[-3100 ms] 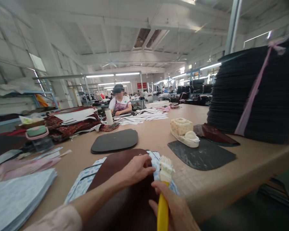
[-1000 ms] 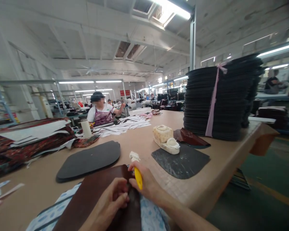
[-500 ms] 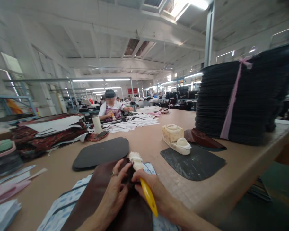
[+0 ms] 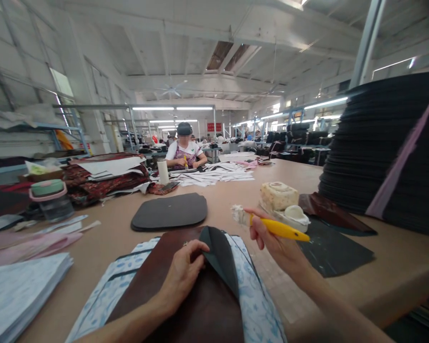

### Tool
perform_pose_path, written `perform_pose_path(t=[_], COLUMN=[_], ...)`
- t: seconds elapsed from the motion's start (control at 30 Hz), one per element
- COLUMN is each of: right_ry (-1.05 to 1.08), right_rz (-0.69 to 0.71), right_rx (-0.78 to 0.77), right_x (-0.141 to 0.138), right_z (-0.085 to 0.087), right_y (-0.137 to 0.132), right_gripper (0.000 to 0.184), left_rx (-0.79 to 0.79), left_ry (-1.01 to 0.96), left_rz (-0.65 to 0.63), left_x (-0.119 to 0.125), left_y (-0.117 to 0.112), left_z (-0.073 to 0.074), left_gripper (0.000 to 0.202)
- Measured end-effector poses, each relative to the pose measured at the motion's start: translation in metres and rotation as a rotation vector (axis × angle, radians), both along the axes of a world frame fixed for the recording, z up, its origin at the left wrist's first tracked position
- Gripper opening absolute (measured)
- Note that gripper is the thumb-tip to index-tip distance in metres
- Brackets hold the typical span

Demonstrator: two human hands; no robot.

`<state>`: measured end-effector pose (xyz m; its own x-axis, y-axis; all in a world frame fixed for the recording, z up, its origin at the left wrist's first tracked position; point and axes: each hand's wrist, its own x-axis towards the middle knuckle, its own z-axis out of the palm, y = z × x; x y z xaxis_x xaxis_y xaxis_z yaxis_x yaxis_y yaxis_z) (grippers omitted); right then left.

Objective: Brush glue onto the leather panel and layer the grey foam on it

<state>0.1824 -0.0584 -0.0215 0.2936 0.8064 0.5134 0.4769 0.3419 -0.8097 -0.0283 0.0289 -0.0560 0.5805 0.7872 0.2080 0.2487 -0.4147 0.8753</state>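
Note:
A dark brown leather piece point(image 4: 186, 305) lies in front of me on a blue-and-white patterned sheet point(image 4: 260, 309). My left hand point(image 4: 184, 271) pinches its right edge and folds it over, so the dark grey underside point(image 4: 219, 259) shows. My right hand point(image 4: 275, 243) is lifted to the right of the fold and holds a yellow-handled glue brush point(image 4: 271, 227), bristles pointing left, off the leather. Just behind the brush sits a glue-crusted pot on a white holder point(image 4: 282, 200).
A black oval piece point(image 4: 169, 212) lies beyond the leather, and a dark mat point(image 4: 339, 252) at right. A tall stack of black pieces tied with pink ribbon point(image 4: 389, 152) fills the right. A paper stack point(image 4: 17, 295) sits at left. A person point(image 4: 184, 152) works at the far end.
My left hand has folded the leather's right edge over, showing its grey underside. My right hand has lifted the brush off the leather and swung it to the right.

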Motion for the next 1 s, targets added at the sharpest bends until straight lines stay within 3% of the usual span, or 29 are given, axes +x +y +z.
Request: perform_pose_path(t=[0.13, 0.4, 0.77, 0.9, 1.0], right_ry=[0.026, -0.084, -0.132, -0.145, -0.126], right_rz=[0.079, 0.203, 0.198, 0.189, 0.151], right_rx=[-0.064, -0.069, -0.12, -0.14, -0.129], right_x=[0.005, -0.009, -0.006, -0.006, -0.005], right_z=[0.001, 0.0, -0.004, -0.014, -0.01], right_y=[0.022, 0.063, 0.066, 0.069, 0.064], right_gripper=[0.045, 0.026, 0.034, 0.025, 0.025], left_rx=[-0.051, -0.033, -0.096, -0.123, -0.099], left_ry=[-0.023, -0.024, -0.051, -0.09, -0.063], left_rz=[-0.021, -0.014, 0.009, 0.034, 0.055], left_x=[0.0, 0.0, 0.001, 0.001, 0.001], left_y=[-0.002, 0.0, -0.003, -0.003, -0.005], left_z=[0.001, 0.0, 0.004, 0.002, 0.005], left_gripper=[0.015, 0.015, 0.015, 0.012, 0.01])
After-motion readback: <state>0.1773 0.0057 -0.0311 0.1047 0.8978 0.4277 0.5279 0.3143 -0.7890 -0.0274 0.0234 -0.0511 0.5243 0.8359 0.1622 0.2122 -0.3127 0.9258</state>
